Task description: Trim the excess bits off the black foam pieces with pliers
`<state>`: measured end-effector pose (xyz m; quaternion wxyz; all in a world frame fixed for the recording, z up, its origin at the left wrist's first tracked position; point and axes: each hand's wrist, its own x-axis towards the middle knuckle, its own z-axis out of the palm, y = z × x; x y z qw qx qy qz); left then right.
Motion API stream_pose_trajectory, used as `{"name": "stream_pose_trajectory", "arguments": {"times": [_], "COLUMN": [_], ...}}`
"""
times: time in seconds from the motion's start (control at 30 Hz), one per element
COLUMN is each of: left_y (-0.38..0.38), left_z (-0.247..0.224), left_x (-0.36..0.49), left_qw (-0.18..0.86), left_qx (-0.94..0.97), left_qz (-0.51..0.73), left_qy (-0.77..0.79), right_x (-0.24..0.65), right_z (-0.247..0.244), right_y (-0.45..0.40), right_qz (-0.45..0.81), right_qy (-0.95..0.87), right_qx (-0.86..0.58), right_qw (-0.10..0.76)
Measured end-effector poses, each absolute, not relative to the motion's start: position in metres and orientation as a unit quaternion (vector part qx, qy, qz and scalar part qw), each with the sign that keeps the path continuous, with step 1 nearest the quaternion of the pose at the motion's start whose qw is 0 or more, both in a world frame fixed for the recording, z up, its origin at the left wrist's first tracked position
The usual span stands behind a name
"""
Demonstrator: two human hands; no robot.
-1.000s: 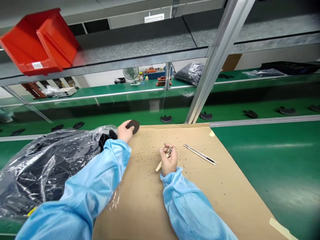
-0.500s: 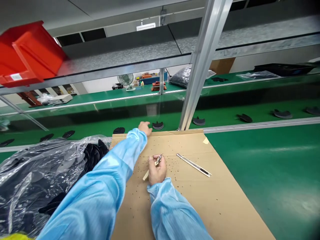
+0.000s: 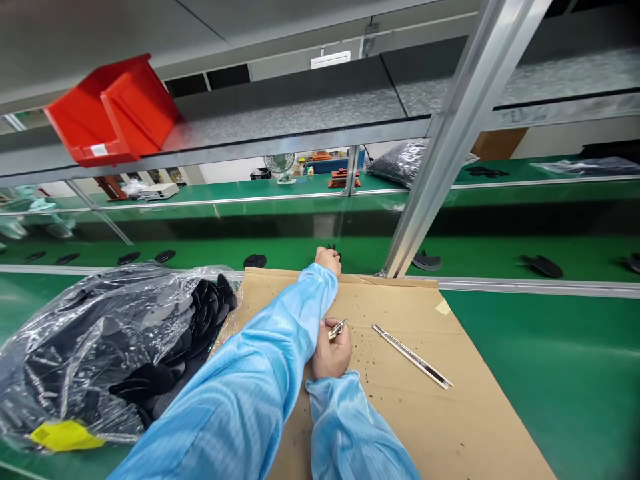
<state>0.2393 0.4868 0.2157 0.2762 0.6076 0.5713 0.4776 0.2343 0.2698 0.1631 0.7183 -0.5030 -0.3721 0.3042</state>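
My left hand (image 3: pixel 328 261) reaches out over the far edge of the cardboard to the green belt, its fingers closed round a small black curved piece (image 3: pixel 334 247). Most of that piece is hidden by the hand; only its tips show past the fingers. Closer in, my right hand (image 3: pixel 333 353) is closed on a small tool (image 3: pixel 338 329) with a pale handle and a pointed metal tip, held above the cardboard sheet (image 3: pixel 395 400). To the right of that hand lies a slim white craft knife (image 3: pixel 413 357). Dark crumbs are scattered over the cardboard.
A clear plastic bag (image 3: pixel 95 333) of black flat pieces (image 3: pixel 213 310) sits at left. More black pieces lie along the green belt (image 3: pixel 290 250). A metal post (image 3: pixel 465 133) rises behind the cardboard. Overhead, a red bin (image 3: pixel 117 113) stands on the shelf.
My left hand has moved on to the black curved piece and closed on it. The right hand still holds the small tool. The view has swung left.
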Motion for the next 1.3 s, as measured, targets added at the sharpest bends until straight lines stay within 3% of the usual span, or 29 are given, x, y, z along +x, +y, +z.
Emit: {"name": "stream_pose_trajectory", "arguments": {"times": [0.2, 0.4, 0.57, 0.7, 0.93, 1.3], "left_y": [0.437, 0.353, 0.277, 0.248, 0.246, 0.243], "left_z": [0.25, 0.267, 0.248, 0.222, 0.201, 0.196], "left_x": [0.207, 0.131, 0.062, 0.037, 0.039, 0.04], "left_qw": [0.261, 0.517, 0.648, 0.663, 0.672, 0.71], "left_qx": [0.545, 0.406, 0.333, 0.286, 0.196, 0.182], "left_qz": [0.553, 0.576, 0.582, 0.586, 0.61, 0.582], "left_qy": [0.574, 0.486, 0.361, 0.368, 0.372, 0.352], "right_x": [0.233, 0.23, 0.232, 0.228, 0.221, 0.217], "right_z": [0.169, 0.16, 0.156, 0.167, 0.176, 0.17], "right_y": [0.268, 0.267, 0.266, 0.251, 0.235, 0.236], "right_qz": [0.294, 0.276, 0.293, 0.176, 0.011, -0.038], "right_qy": [-0.368, -0.391, -0.443, -0.609, -0.78, -0.814], "right_qx": [-0.533, -0.561, -0.505, -0.423, -0.407, -0.393], "right_qw": [0.703, 0.676, 0.681, 0.647, 0.476, 0.427]}}
